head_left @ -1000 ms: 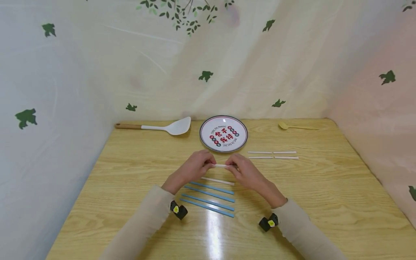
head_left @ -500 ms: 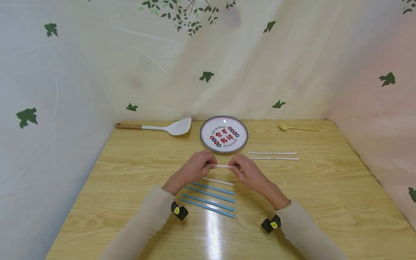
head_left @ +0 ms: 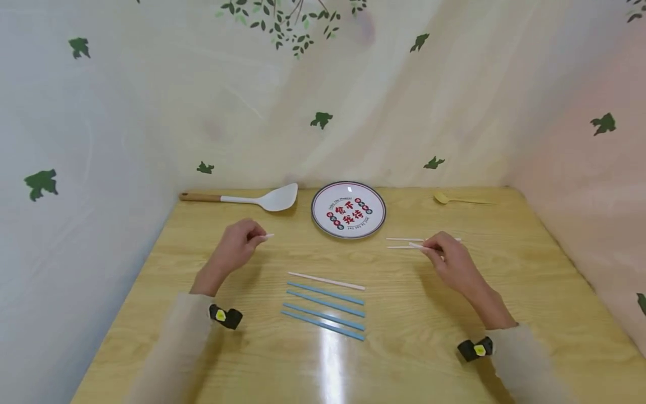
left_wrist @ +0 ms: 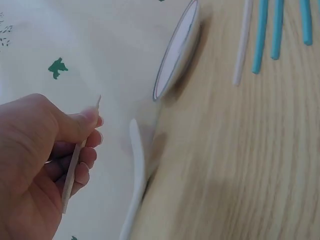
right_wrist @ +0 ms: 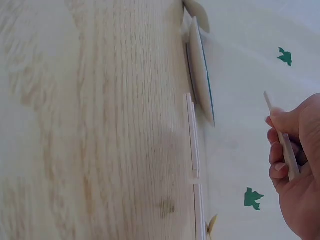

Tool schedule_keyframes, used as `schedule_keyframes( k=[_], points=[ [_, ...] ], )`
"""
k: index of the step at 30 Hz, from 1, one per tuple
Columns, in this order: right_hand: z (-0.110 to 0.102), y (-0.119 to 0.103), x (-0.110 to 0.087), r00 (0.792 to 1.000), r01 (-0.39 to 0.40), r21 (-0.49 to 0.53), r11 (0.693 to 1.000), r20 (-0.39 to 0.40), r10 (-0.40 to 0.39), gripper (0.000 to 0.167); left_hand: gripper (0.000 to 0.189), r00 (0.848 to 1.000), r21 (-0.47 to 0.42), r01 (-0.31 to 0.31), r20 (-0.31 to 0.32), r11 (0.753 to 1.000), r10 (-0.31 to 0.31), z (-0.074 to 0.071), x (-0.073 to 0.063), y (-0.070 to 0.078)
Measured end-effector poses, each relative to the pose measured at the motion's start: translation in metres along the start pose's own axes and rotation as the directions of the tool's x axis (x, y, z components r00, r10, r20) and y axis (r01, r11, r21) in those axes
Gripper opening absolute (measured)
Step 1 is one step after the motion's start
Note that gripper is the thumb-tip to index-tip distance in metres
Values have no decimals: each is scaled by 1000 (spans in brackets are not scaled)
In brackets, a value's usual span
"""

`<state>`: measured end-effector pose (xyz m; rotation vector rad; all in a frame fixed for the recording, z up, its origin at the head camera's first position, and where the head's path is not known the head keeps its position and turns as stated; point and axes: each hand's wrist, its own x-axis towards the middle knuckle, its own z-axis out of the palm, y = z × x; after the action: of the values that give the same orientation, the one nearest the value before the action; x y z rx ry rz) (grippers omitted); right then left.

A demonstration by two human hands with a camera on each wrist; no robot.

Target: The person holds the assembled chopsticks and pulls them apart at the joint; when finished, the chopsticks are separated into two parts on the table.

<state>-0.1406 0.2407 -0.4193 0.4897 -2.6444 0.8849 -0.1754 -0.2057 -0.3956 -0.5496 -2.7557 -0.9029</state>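
Note:
My left hand pinches a short white chopstick piece above the table, left of the plate; its tip shows past the thumb in the left wrist view. My right hand holds another short white chopstick piece, raised over the right side. In the head view that hand overlaps several white chopstick pieces lying in two rows, partly hiding them. One longer white chopstick lies between the hands at mid-table. Several blue chopsticks lie in a slanted row nearer the front.
At the back, a round white plate with red lettering lies in the middle. To its left is a white spatula with a wooden handle, and at the back right a yellow spoon. Printed cloth walls enclose the wooden table.
Both hands held one white chopstick together over the middle. It has come apart into two pieces, and the hands have moved away to left and right, one piece in each.

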Motion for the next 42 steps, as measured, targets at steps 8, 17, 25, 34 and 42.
schedule_keyframes(
  k=[8,17,25,34,42],
  points=[
    [-7,11,-4,998,-4,19,1000,58,2,4,8,995,-23,-72,66,997,73,11,4,18],
    [-19,36,-13,999,0,25,1000,38,-1,9,11,983,-74,-133,118,988,141,64,23,70],
    [-32,57,-20,999,-18,14,1000,40,18,11,15,939,-84,-295,157,952,305,109,45,123],
    [-36,80,-23,996,-87,6,996,24,86,8,22,919,-23,-252,307,968,246,152,71,163],
    [-35,89,-17,983,-140,-13,990,118,140,9,26,904,72,-232,384,970,188,192,77,190]
  ],
)
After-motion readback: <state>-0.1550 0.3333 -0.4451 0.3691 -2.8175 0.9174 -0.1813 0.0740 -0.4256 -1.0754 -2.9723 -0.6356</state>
